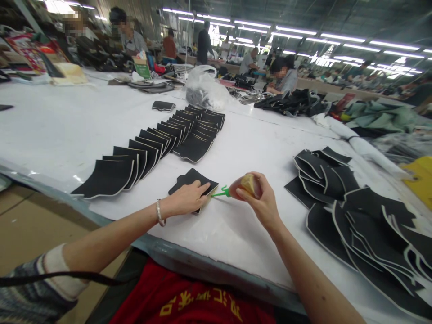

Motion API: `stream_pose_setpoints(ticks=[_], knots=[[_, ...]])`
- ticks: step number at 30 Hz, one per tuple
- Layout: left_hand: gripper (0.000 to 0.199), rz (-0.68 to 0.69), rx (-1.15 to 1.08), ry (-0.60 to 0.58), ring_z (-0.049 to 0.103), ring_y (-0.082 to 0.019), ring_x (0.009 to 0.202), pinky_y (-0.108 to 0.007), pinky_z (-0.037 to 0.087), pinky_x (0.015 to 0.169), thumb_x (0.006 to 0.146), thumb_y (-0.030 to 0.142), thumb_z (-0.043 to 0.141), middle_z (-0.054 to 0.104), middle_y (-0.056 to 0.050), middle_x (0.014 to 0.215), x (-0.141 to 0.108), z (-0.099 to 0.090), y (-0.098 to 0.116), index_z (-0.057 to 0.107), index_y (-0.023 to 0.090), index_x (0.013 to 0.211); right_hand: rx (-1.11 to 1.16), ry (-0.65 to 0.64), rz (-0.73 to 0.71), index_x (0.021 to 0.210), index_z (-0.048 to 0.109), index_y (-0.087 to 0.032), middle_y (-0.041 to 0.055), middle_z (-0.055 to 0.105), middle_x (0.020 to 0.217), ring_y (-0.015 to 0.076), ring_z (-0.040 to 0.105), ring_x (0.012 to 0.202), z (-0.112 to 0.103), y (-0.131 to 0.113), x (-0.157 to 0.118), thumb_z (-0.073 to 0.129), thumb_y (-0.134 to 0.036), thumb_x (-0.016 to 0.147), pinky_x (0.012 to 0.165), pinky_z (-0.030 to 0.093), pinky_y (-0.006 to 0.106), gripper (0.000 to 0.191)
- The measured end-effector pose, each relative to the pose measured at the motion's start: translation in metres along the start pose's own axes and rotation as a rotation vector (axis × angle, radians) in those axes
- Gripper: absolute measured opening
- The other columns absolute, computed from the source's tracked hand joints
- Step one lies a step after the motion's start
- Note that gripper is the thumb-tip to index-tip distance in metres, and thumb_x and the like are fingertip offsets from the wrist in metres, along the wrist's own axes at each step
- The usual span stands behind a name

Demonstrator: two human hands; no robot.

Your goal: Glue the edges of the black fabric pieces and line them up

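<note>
Under my left hand (187,198) lies a single black panel with a pale edge (192,177), flat on the white table. The fingers of that hand are stretched out and press on the panel's top. My right hand (261,198) is wrapped round a squeeze bottle (245,188) of amber liquid, tilted nearly on its side. Its thin green nozzle (221,193) points left, and the tip meets the panel's right edge or sits just beside it; I cannot tell which.
Overlapping black panels (145,148) run in a fanned row beyond my left hand. More panels (364,225) are heaped at the right. A clear plastic bag (204,87) stands farther back, near a small black piece (164,105). Several people work at tables behind.
</note>
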State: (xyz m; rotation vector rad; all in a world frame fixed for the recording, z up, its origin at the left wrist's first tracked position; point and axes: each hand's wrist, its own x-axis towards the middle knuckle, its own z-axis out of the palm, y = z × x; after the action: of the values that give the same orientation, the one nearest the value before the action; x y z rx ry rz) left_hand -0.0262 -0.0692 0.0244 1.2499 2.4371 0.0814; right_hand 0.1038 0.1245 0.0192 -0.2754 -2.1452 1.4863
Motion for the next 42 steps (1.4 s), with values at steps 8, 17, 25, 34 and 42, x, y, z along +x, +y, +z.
stream_pose_setpoints(ticks=[8, 17, 25, 34, 42], knots=[[0.058, 0.006, -0.001, 0.006, 0.059, -0.029, 0.107, -0.034, 0.047, 0.084, 0.096, 0.031, 0.028, 0.054, -0.017, 0.128, 0.002, 0.001, -0.001, 0.032, 0.012, 0.151, 0.028, -0.083, 0.002, 0.109, 0.056, -0.024, 0.001, 0.061, 0.101, 0.0236, 0.059, 0.092, -0.002, -0.002, -0.002, 0.079, -0.044, 0.071, 0.087, 0.048, 0.037, 0.048], [0.061, -0.002, -0.011, -0.002, 0.061, -0.027, 0.099, -0.036, 0.047, 0.084, 0.096, 0.033, 0.027, 0.054, -0.017, 0.127, 0.001, 0.002, -0.001, 0.028, 0.011, 0.153, 0.056, -0.143, 0.004, 0.11, 0.057, -0.025, 0.0002, 0.06, 0.1, 0.0218, 0.058, 0.089, 0.0, -0.002, -0.011, 0.079, -0.043, 0.072, 0.084, 0.047, 0.035, 0.048], [0.061, -0.012, -0.011, 0.005, 0.064, -0.026, 0.096, -0.035, 0.046, 0.085, 0.096, 0.034, 0.028, 0.054, -0.016, 0.124, 0.002, 0.004, -0.001, 0.028, 0.013, 0.153, 0.09, -0.165, 0.048, 0.111, 0.056, -0.025, 0.0017, 0.061, 0.104, 0.0232, 0.059, 0.091, 0.002, -0.001, -0.017, 0.078, -0.046, 0.072, 0.085, 0.048, 0.036, 0.05], [0.057, 0.056, 0.029, 0.027, 0.057, -0.028, 0.109, -0.032, 0.046, 0.083, 0.096, 0.028, 0.03, 0.053, -0.017, 0.13, 0.004, 0.007, -0.006, 0.032, 0.013, 0.151, -0.03, -0.062, -0.098, 0.113, 0.054, -0.026, 0.0007, 0.06, 0.103, 0.0222, 0.059, 0.091, -0.013, 0.007, 0.005, 0.08, -0.044, 0.073, 0.086, 0.048, 0.036, 0.05], [0.058, 0.043, -0.021, 0.016, 0.058, -0.026, 0.106, -0.032, 0.045, 0.087, 0.096, 0.031, 0.03, 0.055, -0.016, 0.127, 0.002, 0.005, -0.007, 0.032, 0.015, 0.151, 0.016, -0.143, -0.038, 0.112, 0.055, -0.026, 0.0009, 0.06, 0.105, 0.0225, 0.059, 0.091, -0.008, 0.002, -0.003, 0.079, -0.044, 0.073, 0.086, 0.048, 0.035, 0.049]])
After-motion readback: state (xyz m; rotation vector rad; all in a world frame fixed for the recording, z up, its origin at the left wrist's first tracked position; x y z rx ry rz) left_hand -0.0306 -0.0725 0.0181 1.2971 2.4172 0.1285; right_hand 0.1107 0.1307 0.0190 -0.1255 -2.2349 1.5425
